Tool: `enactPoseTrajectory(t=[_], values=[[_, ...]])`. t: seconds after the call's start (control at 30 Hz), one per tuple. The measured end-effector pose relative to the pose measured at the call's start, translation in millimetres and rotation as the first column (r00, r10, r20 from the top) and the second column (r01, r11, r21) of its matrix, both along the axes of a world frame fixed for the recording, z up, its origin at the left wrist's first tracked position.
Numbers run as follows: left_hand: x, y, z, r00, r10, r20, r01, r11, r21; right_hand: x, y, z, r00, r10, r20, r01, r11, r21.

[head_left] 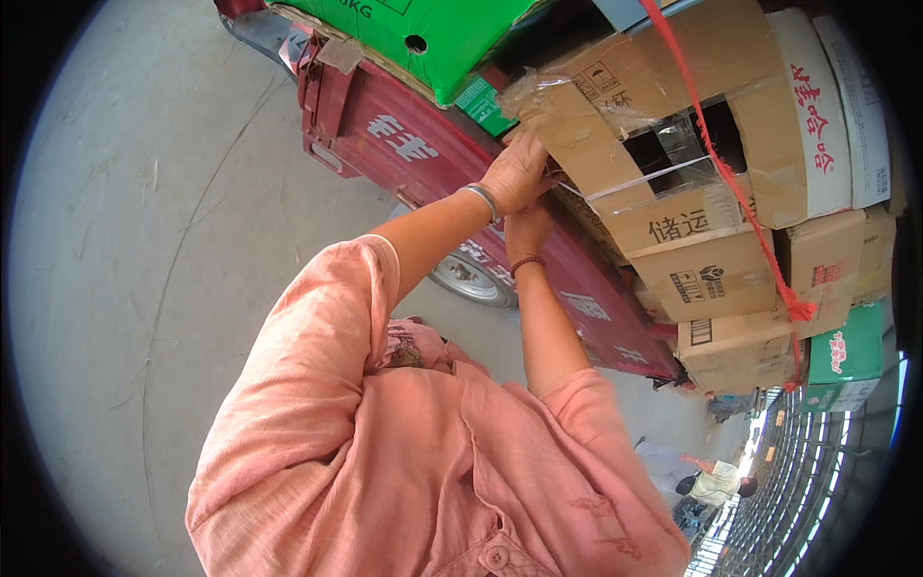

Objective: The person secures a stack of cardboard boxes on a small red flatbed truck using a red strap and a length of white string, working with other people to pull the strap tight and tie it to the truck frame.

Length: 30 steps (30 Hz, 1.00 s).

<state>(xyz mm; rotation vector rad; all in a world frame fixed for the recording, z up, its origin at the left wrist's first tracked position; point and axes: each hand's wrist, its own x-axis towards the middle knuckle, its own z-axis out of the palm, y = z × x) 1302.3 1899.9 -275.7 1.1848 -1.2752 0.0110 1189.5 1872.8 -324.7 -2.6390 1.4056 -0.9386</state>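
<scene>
My left hand, with a silver bangle at its wrist, is closed at the top edge of a dark red metal side panel. A thin white cord runs from its fingers across the cardboard boxes to the right. Just below it, my right hand, with a beaded bracelet, is closed against the same edge; its fingertips are hidden behind the left hand. The nearest brown cardboard box has torn clear tape along its side.
A green box lies on the load at the top. A red strap crosses the stacked cartons. Below the panel a wheel shows, on a grey concrete floor. Another person is far off at the lower right.
</scene>
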Motion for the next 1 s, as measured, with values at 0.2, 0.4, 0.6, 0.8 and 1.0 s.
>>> enactPoseTrajectory(t=[0.2, 0.4, 0.6, 0.8, 1.0], values=[[5, 26, 3, 0.991, -0.080, -0.109, 0.089, 0.992, 0.084, 6, 27, 24, 0.809, -0.232, 0.540, -0.183, 0.774, 0.607], [1, 46, 0, 0.968, -0.103, -0.229, 0.187, 0.903, 0.386, -14, 37, 20, 0.701, -0.245, 0.670, -0.388, 0.657, 0.646], [-12, 35, -5, 0.930, -0.187, -0.317, 0.279, 0.919, 0.279, -18, 59, 34, 0.741, -0.055, 0.670, -0.417, 0.744, 0.522], [-12, 33, 4, 0.976, -0.195, -0.097, 0.188, 0.979, -0.073, -44, 80, 61, 0.795, 0.011, 0.606, -0.468, 0.647, 0.602], [-2, 23, 8, 0.975, -0.211, -0.073, 0.214, 0.976, 0.037, -46, 74, 85, 0.794, 0.166, 0.585, -0.451, 0.806, 0.383]])
